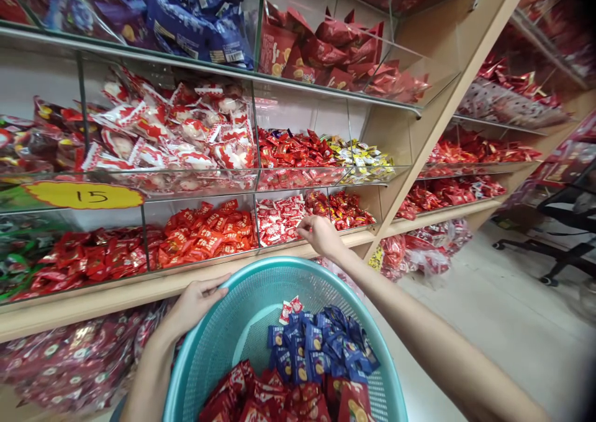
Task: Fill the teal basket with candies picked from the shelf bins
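Observation:
A teal plastic basket (392, 365) with mesh walls stands below the lowest shelf. My left hand (198, 305) is closed on its rim at the left, with the fingertips at the edge. Inside lie blue candy packets (316, 344), red candy packets (263, 394) and a few small red-and-white wrapped candies (289, 310). My right hand (322, 234) is at the front of a shelf compartment, beside a pile of red-and-white wrapped candies (277, 222). Its thumb and fingers are pinched together; whatever is between them is too small to tell.
Glass-fronted shelves hold orange-red candies (207, 233), larger red-and-white wrapped sweets (172, 127) and blue bags (195, 22). A yellow "15" tag (84, 195) hangs in front. Plastic bags (79, 360) lie underneath; a wheeled chair (565, 223) stands right.

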`<move>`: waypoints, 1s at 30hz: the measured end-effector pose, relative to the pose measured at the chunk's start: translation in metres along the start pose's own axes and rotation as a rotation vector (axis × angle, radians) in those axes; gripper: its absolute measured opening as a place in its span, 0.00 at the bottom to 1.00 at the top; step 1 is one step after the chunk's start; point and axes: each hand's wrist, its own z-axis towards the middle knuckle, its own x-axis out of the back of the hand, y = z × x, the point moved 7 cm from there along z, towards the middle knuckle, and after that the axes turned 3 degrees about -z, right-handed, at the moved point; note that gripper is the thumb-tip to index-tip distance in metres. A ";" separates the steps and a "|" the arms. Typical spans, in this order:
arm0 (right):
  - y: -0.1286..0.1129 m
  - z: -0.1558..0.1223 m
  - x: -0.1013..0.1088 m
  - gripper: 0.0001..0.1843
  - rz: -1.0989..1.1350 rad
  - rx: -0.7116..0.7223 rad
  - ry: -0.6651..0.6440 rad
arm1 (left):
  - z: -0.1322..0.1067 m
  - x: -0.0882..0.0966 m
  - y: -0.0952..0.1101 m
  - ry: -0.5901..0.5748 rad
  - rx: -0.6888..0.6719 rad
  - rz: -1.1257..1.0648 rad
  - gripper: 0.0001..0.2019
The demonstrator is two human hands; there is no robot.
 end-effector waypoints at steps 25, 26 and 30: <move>0.028 0.019 -0.020 0.08 0.127 -0.413 -0.115 | -0.002 0.000 0.007 0.055 0.039 -0.004 0.32; 0.032 0.018 -0.014 0.09 0.178 -0.407 -0.098 | -0.001 0.001 0.005 0.056 0.040 -0.009 0.32; 0.035 0.002 0.017 0.15 0.395 -0.306 -0.074 | 0.001 0.001 -0.003 0.037 0.039 -0.045 0.32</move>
